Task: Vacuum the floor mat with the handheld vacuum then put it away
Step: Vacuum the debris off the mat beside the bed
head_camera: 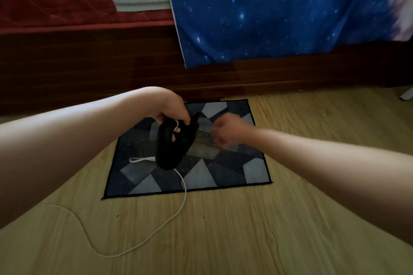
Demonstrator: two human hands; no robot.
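Note:
A small floor mat [223,174] with grey and dark blue triangles lies on the wood floor beside the bed. Yellowish crumbs speckle its middle. My left hand [172,109] grips the handle of a black handheld vacuum [173,147], held above the mat. A white cord [178,207] runs from the vacuum's rear across the floor to the left. My right hand [225,131] hovers just right of the vacuum, blurred, fingers curled, holding nothing that I can make out.
A dark wood bed frame [89,69] runs along the back, with a red mattress [78,0] and a hanging blue starry sheet [268,13]. Light wood floor [245,241] surrounds the mat. A white object [406,95] shows at the right edge.

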